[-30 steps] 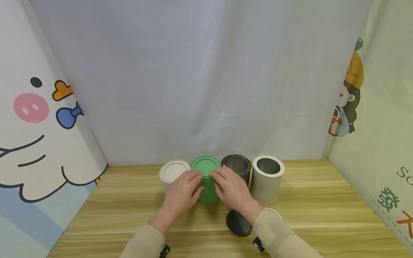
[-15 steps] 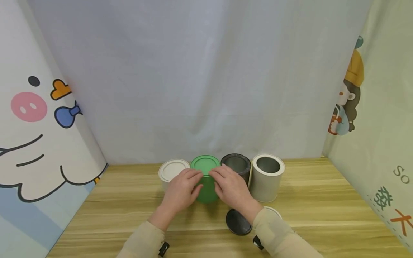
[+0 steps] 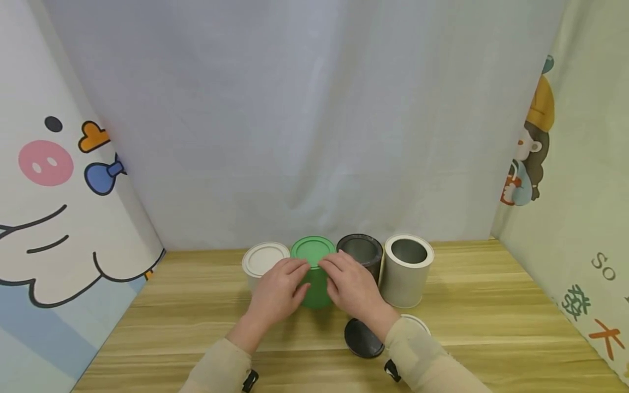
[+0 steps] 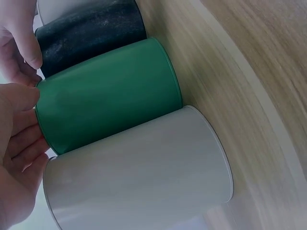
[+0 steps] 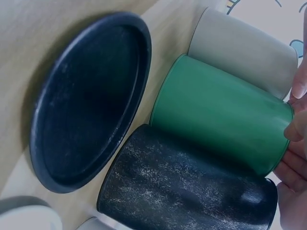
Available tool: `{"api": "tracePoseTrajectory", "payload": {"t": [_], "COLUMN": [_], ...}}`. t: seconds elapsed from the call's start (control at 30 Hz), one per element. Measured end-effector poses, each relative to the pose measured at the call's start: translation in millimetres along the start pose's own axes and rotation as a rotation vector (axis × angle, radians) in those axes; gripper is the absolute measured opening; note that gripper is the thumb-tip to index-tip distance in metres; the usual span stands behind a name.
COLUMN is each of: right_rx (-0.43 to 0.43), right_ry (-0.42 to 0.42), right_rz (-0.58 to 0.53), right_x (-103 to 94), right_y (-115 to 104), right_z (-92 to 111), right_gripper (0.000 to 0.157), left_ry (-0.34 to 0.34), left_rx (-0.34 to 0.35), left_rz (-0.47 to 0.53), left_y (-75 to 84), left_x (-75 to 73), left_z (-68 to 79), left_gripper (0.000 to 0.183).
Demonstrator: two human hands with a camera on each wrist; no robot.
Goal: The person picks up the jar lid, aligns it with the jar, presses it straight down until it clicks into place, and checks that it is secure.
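My left hand [image 3: 277, 290] and right hand [image 3: 355, 285] meet at the near edge of a green tin can [image 3: 316, 289]. Its green lid [image 3: 313, 248] sits on top. Fingertips of both hands lie on the lid's near rim, and the thumbs come up against the rim from the front. In the left wrist view, the left thumb [image 4: 26, 96] touches the top edge of the can; the right wrist view has the right thumb [image 5: 295, 127] at that same edge. Part of the can's front is hidden by the hands.
Left of the green can stands a white can [image 3: 265, 259] with its lid on. To the right are an uncovered black can [image 3: 361, 248] and an uncovered white can [image 3: 405, 284]. A black lid [image 3: 362, 338] and a white lid [image 3: 416, 323], partly hidden, lie in front on the wooden table [image 3: 196, 327].
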State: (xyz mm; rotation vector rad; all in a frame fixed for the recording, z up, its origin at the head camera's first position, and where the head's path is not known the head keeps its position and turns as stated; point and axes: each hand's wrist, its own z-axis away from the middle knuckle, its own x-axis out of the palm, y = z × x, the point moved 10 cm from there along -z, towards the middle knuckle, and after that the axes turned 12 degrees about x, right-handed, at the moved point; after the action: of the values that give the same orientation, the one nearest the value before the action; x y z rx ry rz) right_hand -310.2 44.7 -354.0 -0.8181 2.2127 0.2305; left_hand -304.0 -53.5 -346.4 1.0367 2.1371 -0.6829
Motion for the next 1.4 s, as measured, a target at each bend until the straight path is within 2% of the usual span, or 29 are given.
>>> {"api": "tracePoseTrajectory", "payload": {"t": [0.33, 0.57, 0.87, 1.07, 1.4], "right_rx": [-0.006, -0.015, -0.012, 0.018, 0.021], "right_ry": [-0.007, -0.039, -0.056, -0.079, -0.057], "right_rz": [-0.008, -0.012, -0.081, -0.151, -0.181], "right_x": [-0.7, -3.0, -11.0, -21.3, -36.3], "right_y": [1.3, -0.1, 1.8, 7.3, 18.2], "right_z": [4.4, 3.4, 11.2, 19.2, 37.2], "right_gripper": [0.039, 0.041, 0.045, 0.047, 0.05], "left_ry": [0.014, -0.008, 0.015, 0.059, 0.053], "left_rx": [0.011, -0.008, -0.001, 0.047, 0.096], "left_rz": [0.0, 0.009, -0.019, -0.007, 0.062], "left_y": [2.8, 0.8, 3.8, 18.2, 46.3], "left_x": [-2.3, -1.5, -2.1, -5.5, -2.0], "left_z": [0.2, -0.2, -0.2, -3.5, -7.8], "left_gripper": [0.038, 0.038, 0.043, 0.047, 0.053]}}
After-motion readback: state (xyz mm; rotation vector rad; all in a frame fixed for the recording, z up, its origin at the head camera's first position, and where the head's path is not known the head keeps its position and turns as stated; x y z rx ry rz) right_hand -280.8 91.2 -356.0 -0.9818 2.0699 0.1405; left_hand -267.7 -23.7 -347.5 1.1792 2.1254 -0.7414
